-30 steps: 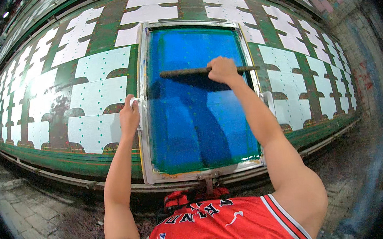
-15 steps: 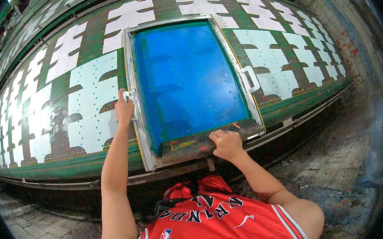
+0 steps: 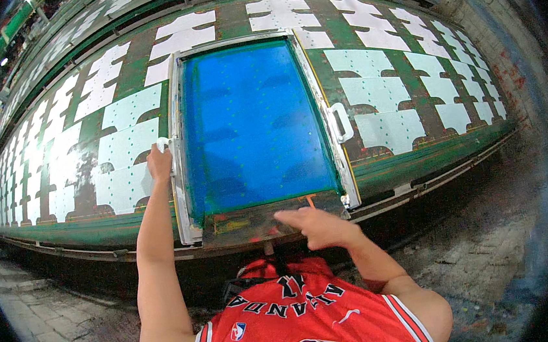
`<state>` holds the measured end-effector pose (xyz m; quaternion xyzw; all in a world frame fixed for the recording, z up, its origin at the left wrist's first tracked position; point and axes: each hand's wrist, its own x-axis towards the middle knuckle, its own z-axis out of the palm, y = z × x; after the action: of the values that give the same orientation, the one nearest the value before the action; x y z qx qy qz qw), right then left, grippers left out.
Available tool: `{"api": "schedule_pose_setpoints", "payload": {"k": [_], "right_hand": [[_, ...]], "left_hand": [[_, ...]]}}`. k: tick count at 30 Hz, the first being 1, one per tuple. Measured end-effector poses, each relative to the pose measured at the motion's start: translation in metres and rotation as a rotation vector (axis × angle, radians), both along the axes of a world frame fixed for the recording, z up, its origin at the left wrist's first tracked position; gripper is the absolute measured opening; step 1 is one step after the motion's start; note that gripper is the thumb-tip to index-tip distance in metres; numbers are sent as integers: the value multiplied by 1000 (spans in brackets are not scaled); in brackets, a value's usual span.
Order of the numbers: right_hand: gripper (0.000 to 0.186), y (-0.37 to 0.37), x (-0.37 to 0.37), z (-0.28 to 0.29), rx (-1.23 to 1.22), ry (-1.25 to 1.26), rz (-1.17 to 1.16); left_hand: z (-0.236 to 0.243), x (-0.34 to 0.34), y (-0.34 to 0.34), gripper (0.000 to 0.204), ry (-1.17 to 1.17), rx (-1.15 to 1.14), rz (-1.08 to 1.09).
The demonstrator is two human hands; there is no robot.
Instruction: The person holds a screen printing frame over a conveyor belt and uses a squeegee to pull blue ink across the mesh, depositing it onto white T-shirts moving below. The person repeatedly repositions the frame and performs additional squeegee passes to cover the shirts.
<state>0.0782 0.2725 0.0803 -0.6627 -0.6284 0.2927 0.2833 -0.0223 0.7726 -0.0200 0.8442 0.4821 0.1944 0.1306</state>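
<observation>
A blue printing screen [image 3: 253,124] in a metal frame lies flat on the long green bench, its long axis running away from the person. It looks stiff and fairly heavy, best lifted by its side handles. The left hand [image 3: 159,163] grips the left handle [image 3: 163,143]. The right hand [image 3: 318,226] hovers over the near edge, apparently loose and holding nothing.

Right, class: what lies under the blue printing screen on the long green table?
The screen lies flat on the table. Rows of white cut pieces run up to both its sides. Faint dark shapes show through the mesh, but whatever lies directly beneath is covered.
</observation>
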Motion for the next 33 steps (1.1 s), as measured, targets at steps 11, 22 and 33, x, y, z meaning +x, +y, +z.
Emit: {"api": "schedule_pose_setpoints", "payload": {"k": [11,22,33], "right_hand": [[57,9,140,-43,48,-48,-1064],[69,20,155,-65,50,41,-1075],[79,35,167,-64,50,422,-1176]], "left_hand": [[-13,-57,60,40,27,54,21],[-12,-56,59,49,68,-65,2],[12,-58,93,43,98,-266,-34]]}}
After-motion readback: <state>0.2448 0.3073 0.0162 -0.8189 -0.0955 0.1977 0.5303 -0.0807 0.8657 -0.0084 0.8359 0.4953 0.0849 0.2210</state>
